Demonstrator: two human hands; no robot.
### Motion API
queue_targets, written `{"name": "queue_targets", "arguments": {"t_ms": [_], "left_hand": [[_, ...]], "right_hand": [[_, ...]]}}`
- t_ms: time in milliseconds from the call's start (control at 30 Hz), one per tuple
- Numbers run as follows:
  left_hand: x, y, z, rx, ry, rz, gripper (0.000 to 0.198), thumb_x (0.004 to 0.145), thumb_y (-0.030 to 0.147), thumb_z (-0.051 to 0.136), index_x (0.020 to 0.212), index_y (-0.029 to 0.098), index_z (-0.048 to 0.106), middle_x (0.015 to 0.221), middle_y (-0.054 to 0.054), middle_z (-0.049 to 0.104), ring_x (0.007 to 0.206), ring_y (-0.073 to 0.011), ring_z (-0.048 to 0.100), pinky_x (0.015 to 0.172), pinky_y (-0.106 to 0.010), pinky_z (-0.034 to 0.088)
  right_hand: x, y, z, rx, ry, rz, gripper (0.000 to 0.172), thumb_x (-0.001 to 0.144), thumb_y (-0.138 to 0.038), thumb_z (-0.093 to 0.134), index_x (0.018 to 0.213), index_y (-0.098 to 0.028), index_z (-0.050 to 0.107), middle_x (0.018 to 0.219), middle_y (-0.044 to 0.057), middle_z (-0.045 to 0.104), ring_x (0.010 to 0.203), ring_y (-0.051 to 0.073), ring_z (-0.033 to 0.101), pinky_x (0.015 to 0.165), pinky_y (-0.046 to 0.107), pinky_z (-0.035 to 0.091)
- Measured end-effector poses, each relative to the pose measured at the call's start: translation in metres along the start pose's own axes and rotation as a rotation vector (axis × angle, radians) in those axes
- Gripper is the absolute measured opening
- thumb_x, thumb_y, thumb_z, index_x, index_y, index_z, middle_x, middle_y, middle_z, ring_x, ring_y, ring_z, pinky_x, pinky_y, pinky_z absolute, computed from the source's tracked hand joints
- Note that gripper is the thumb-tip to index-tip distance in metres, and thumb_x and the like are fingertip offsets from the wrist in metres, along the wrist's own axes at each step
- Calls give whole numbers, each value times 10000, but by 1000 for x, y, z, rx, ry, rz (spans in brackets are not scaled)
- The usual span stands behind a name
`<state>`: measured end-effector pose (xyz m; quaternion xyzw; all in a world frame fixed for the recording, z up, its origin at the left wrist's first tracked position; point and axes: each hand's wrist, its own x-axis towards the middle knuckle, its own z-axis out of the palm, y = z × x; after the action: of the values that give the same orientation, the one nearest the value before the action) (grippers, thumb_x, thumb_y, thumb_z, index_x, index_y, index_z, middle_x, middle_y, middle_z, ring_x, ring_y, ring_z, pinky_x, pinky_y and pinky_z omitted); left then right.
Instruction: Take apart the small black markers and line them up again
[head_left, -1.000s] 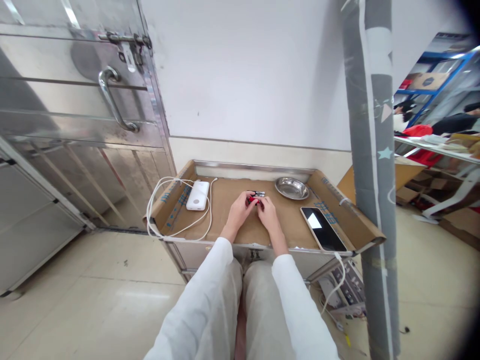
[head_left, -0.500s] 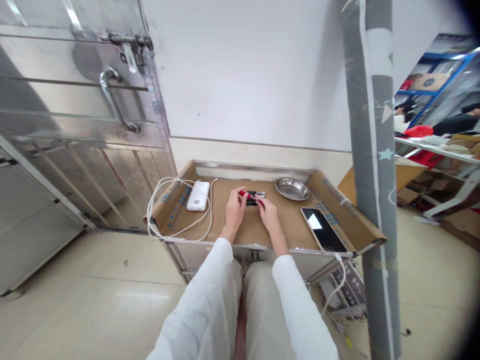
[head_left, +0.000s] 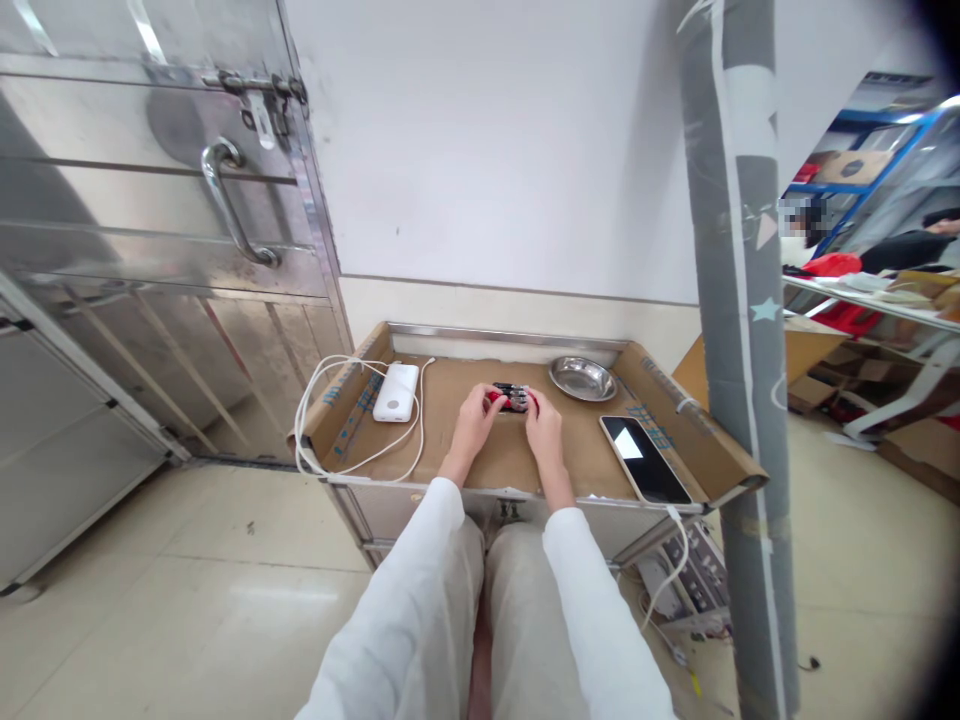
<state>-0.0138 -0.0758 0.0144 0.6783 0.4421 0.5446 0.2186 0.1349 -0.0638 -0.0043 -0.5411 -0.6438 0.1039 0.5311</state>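
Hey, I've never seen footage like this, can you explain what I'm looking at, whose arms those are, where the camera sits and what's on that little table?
There is no machine here. The camera is worn on a person's head and looks forward and down, so the white sleeves are that person's own arms. The left hand and right hand meet over a small red and black object; both touch it, but it is too small to identify. They work on a cardboard-lined metal tray table. On it lie a white power bank with a white cable at the left, a steel dish at the back right, and a phone at the right.
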Motion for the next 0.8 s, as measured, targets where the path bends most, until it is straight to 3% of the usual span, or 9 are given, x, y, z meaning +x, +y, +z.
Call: {"name": "queue_targets", "arguments": {"t_ms": [100, 167, 433, 667, 800], "left_hand": [[-1, -1, 2, 20, -229, 18, 108, 852, 288, 546, 888, 187, 558, 855, -8, 617, 720, -115, 551, 717, -243, 446], [-2, -2, 2, 53, -297, 15, 69, 845, 248, 542, 869, 184, 552, 870, -15, 611, 749, -124, 561, 737, -256, 453], [-2, -11, 7, 373, -260, 104, 56, 811, 132, 539, 829, 185, 542, 908, -47, 551, 902, -187, 528, 865, -351, 448], [0, -17, 10, 390, -240, 111, 75, 840, 129, 501, 870, 192, 529, 934, -44, 508, 940, -186, 506, 873, -347, 459], [1, -20, 13, 381, -217, 75, 80, 860, 142, 477, 894, 189, 532, 942, -44, 484, 945, -180, 511, 890, -353, 461]], "right_hand": [[1, 0, -1, -29, 56, 46, 379, 920, -317, 310, 1101, -151, 599, 1082, 128, 661, 923, 205, 624, 862, 352, 466], [1, 0, -1, -43, 69, 50, 391, 925, -321, 295, 1108, -146, 592, 1086, 130, 654, 932, 204, 615, 869, 352, 459], [1, 0, 0, -139, 85, -20, 422, 942, -353, 267, 1116, -152, 595, 1051, 129, 631, 1011, 216, 545, 919, 374, 413], [-5, 2, 1, -128, -146, -28, 403, 941, -355, 304, 1183, -209, 591, 998, 93, 557, 899, 189, 581, 853, 334, 458], [-6, 5, 3, -135, -212, -88, 372, 929, -327, 350, 1166, -215, 614, 988, 88, 544, 876, 189, 580, 844, 344, 472]]}}
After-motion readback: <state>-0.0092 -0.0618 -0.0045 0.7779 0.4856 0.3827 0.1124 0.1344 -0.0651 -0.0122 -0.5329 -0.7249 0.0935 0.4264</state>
